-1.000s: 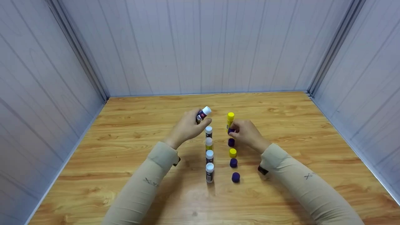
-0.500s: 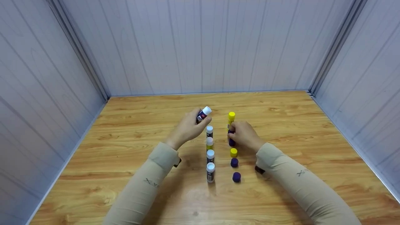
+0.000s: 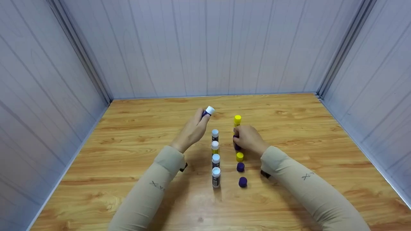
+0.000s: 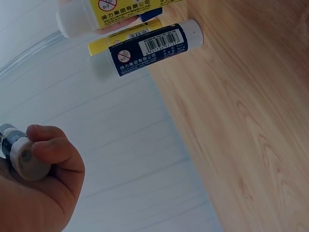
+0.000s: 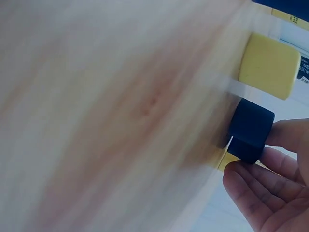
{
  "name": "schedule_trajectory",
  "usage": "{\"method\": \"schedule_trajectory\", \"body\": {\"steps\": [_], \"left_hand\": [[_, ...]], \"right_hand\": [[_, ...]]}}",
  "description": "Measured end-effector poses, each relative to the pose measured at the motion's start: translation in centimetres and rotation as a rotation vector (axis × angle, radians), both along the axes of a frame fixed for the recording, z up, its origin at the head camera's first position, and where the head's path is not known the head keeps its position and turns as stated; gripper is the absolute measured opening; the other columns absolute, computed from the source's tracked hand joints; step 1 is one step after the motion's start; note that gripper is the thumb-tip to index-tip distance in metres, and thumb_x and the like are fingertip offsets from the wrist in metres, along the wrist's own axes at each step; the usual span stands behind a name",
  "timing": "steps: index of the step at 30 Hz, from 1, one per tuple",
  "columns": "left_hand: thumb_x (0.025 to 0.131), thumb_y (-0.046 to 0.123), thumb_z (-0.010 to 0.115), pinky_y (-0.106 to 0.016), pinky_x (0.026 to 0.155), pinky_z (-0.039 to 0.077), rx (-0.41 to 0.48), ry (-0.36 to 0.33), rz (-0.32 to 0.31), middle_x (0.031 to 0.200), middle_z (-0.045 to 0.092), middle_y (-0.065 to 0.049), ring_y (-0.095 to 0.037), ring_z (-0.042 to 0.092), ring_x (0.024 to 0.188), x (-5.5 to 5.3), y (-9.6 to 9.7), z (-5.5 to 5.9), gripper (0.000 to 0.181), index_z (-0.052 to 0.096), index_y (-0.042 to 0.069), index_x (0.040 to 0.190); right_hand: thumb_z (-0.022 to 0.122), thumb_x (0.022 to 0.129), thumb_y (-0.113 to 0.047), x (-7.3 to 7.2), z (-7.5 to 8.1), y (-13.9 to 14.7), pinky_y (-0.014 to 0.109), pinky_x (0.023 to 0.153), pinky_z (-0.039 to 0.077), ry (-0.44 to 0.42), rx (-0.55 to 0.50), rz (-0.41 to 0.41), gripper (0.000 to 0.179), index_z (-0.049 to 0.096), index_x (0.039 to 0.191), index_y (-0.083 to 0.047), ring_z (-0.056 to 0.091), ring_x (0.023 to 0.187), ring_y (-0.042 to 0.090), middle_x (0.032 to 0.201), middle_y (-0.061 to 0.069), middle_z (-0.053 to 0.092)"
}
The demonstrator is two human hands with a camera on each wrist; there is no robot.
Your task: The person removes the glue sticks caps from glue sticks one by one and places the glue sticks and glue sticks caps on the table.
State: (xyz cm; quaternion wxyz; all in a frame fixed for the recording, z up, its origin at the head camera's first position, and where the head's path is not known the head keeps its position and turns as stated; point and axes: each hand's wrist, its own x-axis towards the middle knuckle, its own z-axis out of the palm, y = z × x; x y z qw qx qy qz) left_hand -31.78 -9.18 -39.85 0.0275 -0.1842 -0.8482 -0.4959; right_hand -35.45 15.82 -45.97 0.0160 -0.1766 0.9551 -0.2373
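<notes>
Raised over the table, my left hand [image 3: 191,132] grips a glue stick [image 3: 209,111] with a dark body and a white end that points up and away. The left wrist view shows the fingers [image 4: 50,145] curled round it. My right hand [image 3: 249,139] is down at the right row, its thumb and fingers [image 5: 241,186] pinching a dark purple cap [image 5: 245,149]. Another dark cap [image 5: 253,121] stands right beside it. Behind this hand a yellow glue stick [image 3: 237,120] stands upright, its lower part covered by the fingers.
Several white-topped glue sticks [image 3: 216,178] stand upright in a left row. In the right row, nearer the viewer, are a yellow cap [image 3: 240,157] and two dark caps [image 3: 242,182]. Pale panelled walls [image 3: 205,48] bound the wooden table [image 3: 144,122] at back and sides.
My right hand has come slightly nearer the viewer, bringing the pinched cap close to the standing dark one. My left hand has risen and turned a little, hiding the glue stick's label.
</notes>
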Motion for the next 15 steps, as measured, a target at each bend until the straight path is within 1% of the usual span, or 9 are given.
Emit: {"method": "schedule_trajectory", "body": {"steps": [3,5,8,11,15], "left_hand": [[0.115,0.038,0.039,-0.035,0.069,0.035,0.012,-0.008,0.02,0.088,0.042,-0.002,-0.018,0.04,0.076,-0.4,0.1,-0.2,0.03,0.05,0.011,0.118],[0.115,0.037,0.042,-0.035,0.071,0.037,0.024,-0.012,0.023,0.092,0.045,-0.003,-0.019,0.042,0.079,-0.7,0.1,-0.3,0.032,0.053,0.008,0.123],[0.115,0.036,0.048,-0.035,0.073,0.04,0.038,-0.021,0.029,0.096,0.049,-0.005,-0.019,0.046,0.083,-1.1,0.0,-0.6,0.034,0.054,0.006,0.129],[0.113,0.034,0.056,-0.033,0.074,0.045,0.054,-0.024,0.039,0.101,0.056,-0.006,-0.019,0.052,0.087,-1.4,0.0,-0.9,0.033,0.056,0.006,0.13],[0.111,0.03,0.063,-0.034,0.078,0.053,0.076,-0.032,0.054,0.105,0.065,-0.01,-0.022,0.062,0.092,-1.8,-0.1,-1.2,0.029,0.059,0.006,0.127]], "right_hand": [[0.072,0.102,-0.01,0.0,0.2,-0.1,0.029,0.061,0.045,-0.01,0.007,-0.006,0.028,0.059,0.077,-0.012,0.057,0.067,0.016,0.074,0.004,0.061],[0.073,0.101,-0.01,-0.1,0.4,-0.2,0.029,0.063,0.047,-0.016,0.011,-0.012,0.024,0.062,0.079,-0.01,0.059,0.07,0.017,0.077,0.005,0.064],[0.075,0.099,-0.009,-0.1,0.7,-0.2,0.03,0.065,0.047,-0.031,0.011,-0.021,0.023,0.063,0.08,-0.009,0.06,0.071,0.018,0.078,0.005,0.066],[0.076,0.099,-0.009,-0.2,0.8,-0.2,0.031,0.066,0.046,-0.05,0.007,-0.03,0.025,0.061,0.078,-0.009,0.059,0.07,0.018,0.076,0.005,0.063],[0.076,0.099,-0.008,-0.2,0.9,-0.2,0.031,0.066,0.046,-0.085,-0.02,-0.041,0.026,0.06,0.078,-0.009,0.059,0.071,0.017,0.076,0.003,0.061]]}}
